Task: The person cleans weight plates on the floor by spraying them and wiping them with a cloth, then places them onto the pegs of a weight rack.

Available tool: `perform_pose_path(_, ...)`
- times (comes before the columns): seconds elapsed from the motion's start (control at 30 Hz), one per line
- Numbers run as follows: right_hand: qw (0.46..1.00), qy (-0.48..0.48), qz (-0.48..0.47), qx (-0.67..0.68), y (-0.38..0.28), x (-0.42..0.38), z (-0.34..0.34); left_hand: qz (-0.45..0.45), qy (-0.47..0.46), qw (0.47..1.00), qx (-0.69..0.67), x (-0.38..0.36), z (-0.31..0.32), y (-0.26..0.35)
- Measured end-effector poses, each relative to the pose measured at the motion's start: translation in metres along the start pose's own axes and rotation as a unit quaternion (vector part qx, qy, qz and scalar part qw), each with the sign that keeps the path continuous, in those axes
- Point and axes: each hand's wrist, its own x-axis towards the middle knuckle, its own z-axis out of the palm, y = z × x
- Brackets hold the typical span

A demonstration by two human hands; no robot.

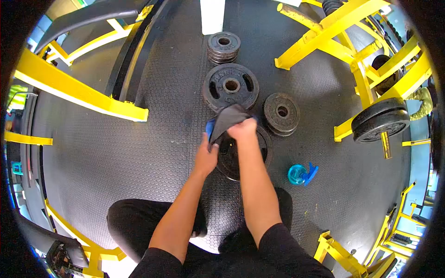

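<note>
A dark grey cloth with a blue patch at its left edge is bunched between my two hands. My right hand is closed on its right side. At the lower left edge of the cloth, my left hand pinches it between thumb and fingers. Right below them lies a black weight plate, partly hidden by the hands and right forearm. Just beyond the cloth is a large weight plate with raised lettering and a rusty centre hole. To the right sits a short stack of smaller plates.
Another stack of small plates stands farther off. A blue spray bottle is on the black rubber floor at right. Yellow machine frames rise on both sides, with plates loaded at right.
</note>
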Motion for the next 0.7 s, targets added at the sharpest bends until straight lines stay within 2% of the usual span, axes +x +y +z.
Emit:
perform_pose_path(0.03,0.998,0.006,-0.054,-0.020,-0.015,-0.003,0.001,0.000,-0.085,0.996,0.021,-0.001,0.000,0.002)
perform_pose_path(0.07,0.994,0.038,-0.091,-0.045,-0.032,-0.011,-0.001,0.032,-0.075,0.993,0.088,-0.006,0.003,0.005)
perform_pose_path(0.17,0.955,0.154,-0.229,-0.106,-0.078,-0.037,-0.027,0.031,-0.081,0.986,0.144,-0.013,0.003,0.008)
perform_pose_path(0.23,0.953,0.105,-0.243,-0.144,-0.090,-0.082,-0.049,0.043,-0.073,0.988,0.129,-0.007,0.009,-0.007)
perform_pose_path(0.27,0.924,0.164,-0.269,-0.218,-0.086,-0.110,-0.054,0.053,-0.064,0.990,0.117,-0.007,0.011,-0.012)
perform_pose_path(0.37,0.806,0.303,-0.305,-0.406,-0.074,-0.166,-0.115,0.023,-0.076,0.985,0.153,-0.008,0.006,0.006)
perform_pose_path(0.43,0.679,0.303,-0.321,-0.587,-0.063,-0.190,-0.173,0.025,-0.087,0.983,0.161,-0.002,0.006,0.008)
perform_pose_path(0.5,0.546,0.300,-0.106,-0.775,-0.064,-0.213,-0.170,0.036,-0.100,0.974,0.201,0.005,0.003,0.009)
perform_pose_path(0.53,0.472,0.272,-0.110,-0.831,-0.057,-0.226,-0.144,0.022,-0.118,0.969,0.216,0.011,0.003,0.010)
perform_pose_path(0.57,0.475,0.272,-0.113,-0.829,-0.055,-0.239,-0.116,0.027,-0.118,0.969,0.217,0.012,0.005,0.012)
perform_pose_path(0.63,0.232,0.248,0.031,-0.940,-0.056,-0.249,-0.077,0.056,-0.098,0.965,0.237,0.014,0.007,0.015)
perform_pose_path(0.67,0.206,0.257,0.022,-0.944,-0.061,-0.244,-0.077,0.058,-0.102,0.963,0.243,0.016,0.008,0.017)
perform_pose_path(0.7,0.221,0.236,0.027,-0.946,-0.067,-0.239,-0.072,0.064,-0.115,0.951,0.279,0.020,0.008,0.023)
